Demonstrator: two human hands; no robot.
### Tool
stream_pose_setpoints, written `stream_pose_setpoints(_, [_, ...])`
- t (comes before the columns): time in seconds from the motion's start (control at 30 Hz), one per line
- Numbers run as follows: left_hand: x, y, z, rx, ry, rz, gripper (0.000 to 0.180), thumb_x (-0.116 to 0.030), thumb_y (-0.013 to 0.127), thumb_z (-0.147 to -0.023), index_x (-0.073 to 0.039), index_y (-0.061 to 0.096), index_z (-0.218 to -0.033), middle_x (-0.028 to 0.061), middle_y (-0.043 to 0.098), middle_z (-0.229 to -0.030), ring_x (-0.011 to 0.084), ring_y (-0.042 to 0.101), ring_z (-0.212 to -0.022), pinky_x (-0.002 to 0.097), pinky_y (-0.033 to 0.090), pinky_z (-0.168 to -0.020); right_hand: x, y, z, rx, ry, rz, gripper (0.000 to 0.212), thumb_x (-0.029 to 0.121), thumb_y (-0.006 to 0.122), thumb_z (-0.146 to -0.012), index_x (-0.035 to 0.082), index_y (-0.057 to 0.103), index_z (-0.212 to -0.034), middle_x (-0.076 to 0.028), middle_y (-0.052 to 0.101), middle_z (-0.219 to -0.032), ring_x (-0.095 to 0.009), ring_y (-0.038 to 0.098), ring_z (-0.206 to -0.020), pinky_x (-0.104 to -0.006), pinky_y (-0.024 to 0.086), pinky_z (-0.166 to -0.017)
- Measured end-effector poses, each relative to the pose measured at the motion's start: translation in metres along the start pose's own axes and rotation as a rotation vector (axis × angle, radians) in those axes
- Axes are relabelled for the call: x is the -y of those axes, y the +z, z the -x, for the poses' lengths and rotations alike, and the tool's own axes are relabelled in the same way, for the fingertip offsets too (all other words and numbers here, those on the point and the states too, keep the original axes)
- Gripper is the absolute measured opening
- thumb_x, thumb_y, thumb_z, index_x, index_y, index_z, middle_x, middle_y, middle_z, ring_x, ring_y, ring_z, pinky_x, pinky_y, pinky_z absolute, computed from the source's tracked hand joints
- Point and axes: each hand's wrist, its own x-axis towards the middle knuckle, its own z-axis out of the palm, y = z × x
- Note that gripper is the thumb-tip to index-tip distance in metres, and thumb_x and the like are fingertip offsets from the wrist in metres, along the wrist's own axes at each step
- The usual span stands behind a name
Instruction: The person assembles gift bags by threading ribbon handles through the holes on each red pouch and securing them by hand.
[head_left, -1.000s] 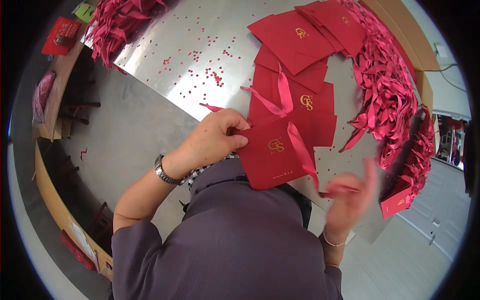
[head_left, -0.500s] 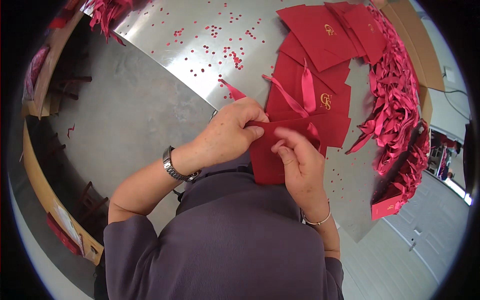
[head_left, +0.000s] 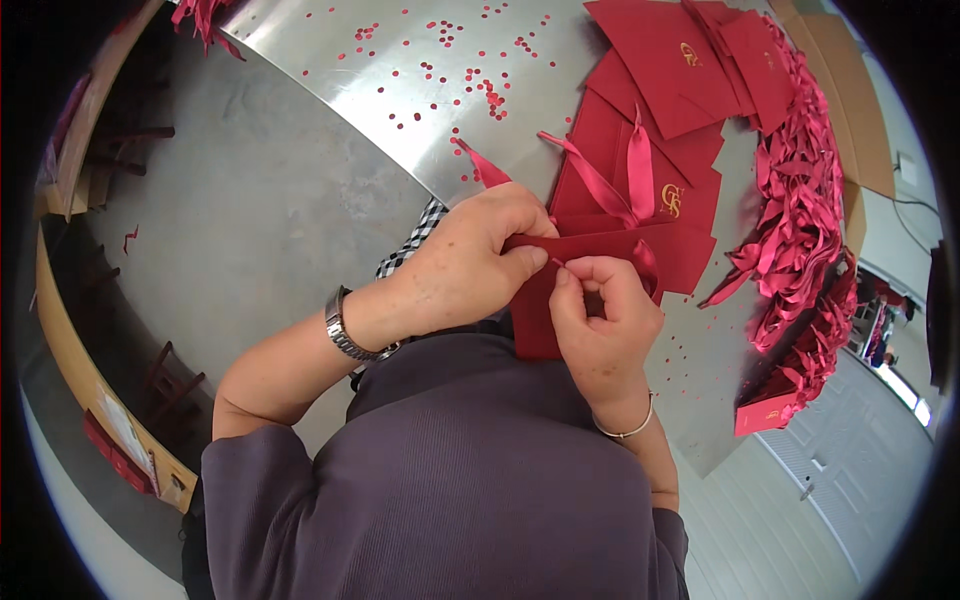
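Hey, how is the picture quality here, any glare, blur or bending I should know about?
Head view: fisheye bends the metal table edge and blacks out the corners; soft glare on the metal; both hands, left hand and right hand, and the red paper bag look sharp, without motion blur.

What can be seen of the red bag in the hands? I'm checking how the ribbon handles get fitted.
The red paper bag is flat and folded, matte card by its look, held at the metal table's near edge. The left hand grips its upper left edge; the right hand pinches a satin ribbon at its top rim. It partly overlaps similar bags behind.
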Motion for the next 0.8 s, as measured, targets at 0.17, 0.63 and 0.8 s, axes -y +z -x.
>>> stream_pose_setpoints(0.17, [-0.0001, 0.0014, 0.0022, -0.027, 0.034, 0.005, 0.017, 0.002, 0.065, -0.082, 0.001, 0.061, -0.099, 0.0074, 0.059, -0.109, 0.015, 0.057, -0.086, 0.0279, 0.048, -0.075, -0.001, 0.0029, -0.0056, -0.027, -0.023, 0.036, 0.01, -0.001, 0.069, -0.078, 0.004, 0.061, -0.082, -0.007, 0.064, -0.071, -0.019, 0.062, -0.059, -0.03, 0.049, -0.054])
stream_pose_setpoints(0.63, [0.0068, 0.006, 0.0025, -0.099, 0.079, -0.006, 0.016, 0.008, 0.064, -0.079, 0.001, 0.061, -0.093, 0.0082, 0.059, -0.104, 0.019, 0.059, -0.092, 0.0294, 0.049, -0.079, -0.0023, -0.001, -0.0007, 0.069, -0.063, 0.035, 0.008, 0.001, 0.066, -0.084, 0.003, 0.058, -0.087, -0.009, 0.062, -0.076, -0.025, 0.06, -0.063, -0.0346, 0.047, -0.057])
stream_pose_setpoints(0.8, [0.0071, 0.0063, 0.0024, -0.125, 0.06, -0.009, 0.015, 0.007, 0.065, -0.079, 0.001, 0.061, -0.092, 0.0081, 0.06, -0.101, 0.0189, 0.06, -0.09, 0.0299, 0.05, -0.078, -0.0006, -0.0016, -0.0055, 0.072, -0.04, 0.018, 0.008, 0.0, 0.067, -0.083, 0.003, 0.059, -0.086, -0.009, 0.063, -0.075, -0.023, 0.06, -0.061, -0.0326, 0.047, -0.055])
